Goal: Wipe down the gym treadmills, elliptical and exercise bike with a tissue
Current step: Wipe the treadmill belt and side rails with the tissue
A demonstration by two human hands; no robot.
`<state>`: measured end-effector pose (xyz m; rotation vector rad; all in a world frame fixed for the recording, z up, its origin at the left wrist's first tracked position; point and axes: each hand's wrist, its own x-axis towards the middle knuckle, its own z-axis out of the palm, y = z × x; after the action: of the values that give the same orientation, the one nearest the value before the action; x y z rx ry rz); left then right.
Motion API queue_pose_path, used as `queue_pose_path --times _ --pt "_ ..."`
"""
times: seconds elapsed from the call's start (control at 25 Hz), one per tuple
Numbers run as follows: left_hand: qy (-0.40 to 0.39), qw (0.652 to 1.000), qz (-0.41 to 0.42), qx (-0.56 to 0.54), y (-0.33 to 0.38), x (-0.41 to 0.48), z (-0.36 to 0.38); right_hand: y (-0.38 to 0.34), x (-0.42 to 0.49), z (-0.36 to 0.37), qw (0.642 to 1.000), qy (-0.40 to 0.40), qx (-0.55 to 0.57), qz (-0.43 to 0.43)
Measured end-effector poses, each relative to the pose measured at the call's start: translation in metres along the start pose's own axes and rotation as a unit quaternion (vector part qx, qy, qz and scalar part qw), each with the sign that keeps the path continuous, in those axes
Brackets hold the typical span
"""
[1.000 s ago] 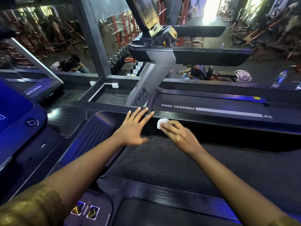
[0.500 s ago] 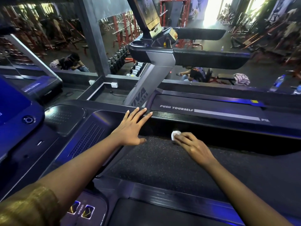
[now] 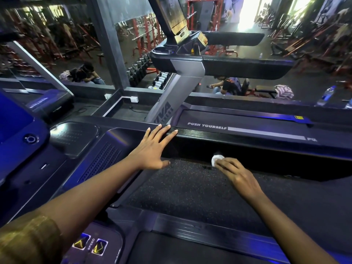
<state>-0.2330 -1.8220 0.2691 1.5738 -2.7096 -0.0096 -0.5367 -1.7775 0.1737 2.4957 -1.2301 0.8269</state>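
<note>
A small white wadded tissue (image 3: 216, 159) is under the fingertips of my right hand (image 3: 236, 173), which holds it against the inner side of the treadmill's black handrail (image 3: 238, 135), just above the speckled floor mat (image 3: 190, 187). My left hand (image 3: 154, 149) lies flat with straight fingers spread, its fingertips on the top of the same handrail near the console end. The treadmill console (image 3: 91, 149) with its speaker grille is to the left.
A second treadmill (image 3: 247, 128) marked "PUSH YOURSELF" runs alongside beyond the rail, its upright and console (image 3: 182, 44) rising behind. Speed buttons (image 3: 89, 244) glow at bottom left. People sit on the gym floor below; a water bottle (image 3: 325, 95) stands at far right.
My right hand has slid the tissue rightward and down, from the handrail's top edge to its inner side. My left hand has stayed on the rail.
</note>
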Motion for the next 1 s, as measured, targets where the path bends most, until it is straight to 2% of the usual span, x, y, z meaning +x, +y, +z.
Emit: queue_pose_path --times 0.12,0.2,0.36,0.52,0.76,1.0 --pt "0.004 1.0 0.002 0.003 -0.001 -0.001 0.001 -0.003 0.02 -0.021 0.997 0.056 -0.007 0.052" --pt "0.002 1.0 0.003 0.01 0.0 -0.001 0.002 -0.001 0.023 -0.021 0.996 0.067 -0.013 0.052" --pt "0.004 0.999 0.034 0.018 0.001 -0.004 -0.001 0.001 0.004 -0.007 0.999 0.031 -0.006 0.043" --pt "0.042 0.989 0.125 0.072 0.023 0.003 0.002 0.006 -0.028 -0.002 0.994 -0.02 0.03 0.108" --pt "0.063 0.983 0.153 0.079 0.096 0.068 0.006 0.011 -0.002 -0.045 0.978 0.154 -0.017 0.138" --pt "0.072 0.983 0.159 0.057 0.099 0.074 0.013 0.013 -0.022 -0.028 0.985 0.123 -0.037 0.119"
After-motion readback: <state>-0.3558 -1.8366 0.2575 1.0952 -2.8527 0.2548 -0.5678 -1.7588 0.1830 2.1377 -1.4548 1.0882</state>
